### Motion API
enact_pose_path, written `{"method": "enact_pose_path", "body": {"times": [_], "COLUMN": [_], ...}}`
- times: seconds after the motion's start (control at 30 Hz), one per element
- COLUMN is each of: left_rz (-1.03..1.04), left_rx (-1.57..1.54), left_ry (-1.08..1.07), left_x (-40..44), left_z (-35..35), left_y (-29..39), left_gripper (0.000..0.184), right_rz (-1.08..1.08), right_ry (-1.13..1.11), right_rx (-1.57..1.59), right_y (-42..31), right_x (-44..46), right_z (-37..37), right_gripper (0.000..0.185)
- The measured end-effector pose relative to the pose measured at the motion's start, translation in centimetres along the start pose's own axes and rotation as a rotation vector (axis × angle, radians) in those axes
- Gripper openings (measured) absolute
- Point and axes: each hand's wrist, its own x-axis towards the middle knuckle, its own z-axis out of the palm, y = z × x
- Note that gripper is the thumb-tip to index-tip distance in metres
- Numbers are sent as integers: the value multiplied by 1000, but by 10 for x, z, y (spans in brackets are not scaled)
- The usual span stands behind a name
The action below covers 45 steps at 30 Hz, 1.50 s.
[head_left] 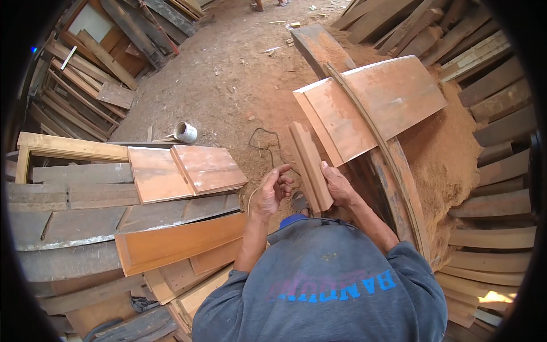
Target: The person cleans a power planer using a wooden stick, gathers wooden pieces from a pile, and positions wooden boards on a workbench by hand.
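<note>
A short reddish-brown piece of moulded wood (pixel 310 168) is held upright in front of my body, its top leaning slightly left. My right hand (pixel 338 185) grips its right side near the lower end, the thumb lying on the face. Just left of the piece is my left hand (pixel 273 189), palm turned up and fingers loosely curled apart, holding nothing that I can see. Beyond the piece, wide wooden panels (pixel 396 94) lie across a beam, with a long narrow strip (pixel 364 117) on top of them.
Stacked boards (pixel 188 242) and panels (pixel 208 168) fill the left side. A white bucket (pixel 186 132) stands on the dusty floor, with a thin cable (pixel 265 132) nearby. Sawdust (pixel 447 171) is heaped at the right beside rows of planks (pixel 496 202). Another person's feet (pixel 258 5) show at the top.
</note>
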Motion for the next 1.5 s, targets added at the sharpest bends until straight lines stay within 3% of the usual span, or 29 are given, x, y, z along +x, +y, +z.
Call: {"method": "enact_pose_path", "body": {"times": [0.17,0.37,0.57,0.67,0.77,0.87,1.0,1.13,1.23,1.33,1.5], "left_rz": [-25,-12,139,130,232,61,20,133,180,154,145], "left_rx": [27,43,22,116,73,-241,-310,7,192,280,402], "left_ry": [-24,-81,-168,-87,9,-3,-5,186,279,380,475], "left_x": [1,-2,-11,-11,14,33,61,92,128,168,191], "left_z": [11,3,17,29,18,-7,-39,-36,-39,-41,-25], "left_y": [-9,-14,7,13,-14,-31,-62,-76,-98,-127,-160], "left_gripper": [48,49,57,53,49,46,48,53,58,65,72], "right_rz": [91,83,-111,-175,-256,-166,-279,-138,44,204,199], "right_ry": [86,-17,61,128,38,-7,540,764,972,1002,1041], "right_rx": [168,144,-219,-473,-574,-657,-951,-1204,-1407,-1479,-1493], "right_y": [-6,6,-6,1,-11,-18,-21,-28,-40,-27,-7], "right_x": [-4,-8,-12,-5,-7,7,59,110,131,153,158], "right_z": [21,10,16,14,22,-7,-101,-219,-252,-279,-274], "right_gripper": [71,68,56,48,45,49,50,59,62,75,79]}}
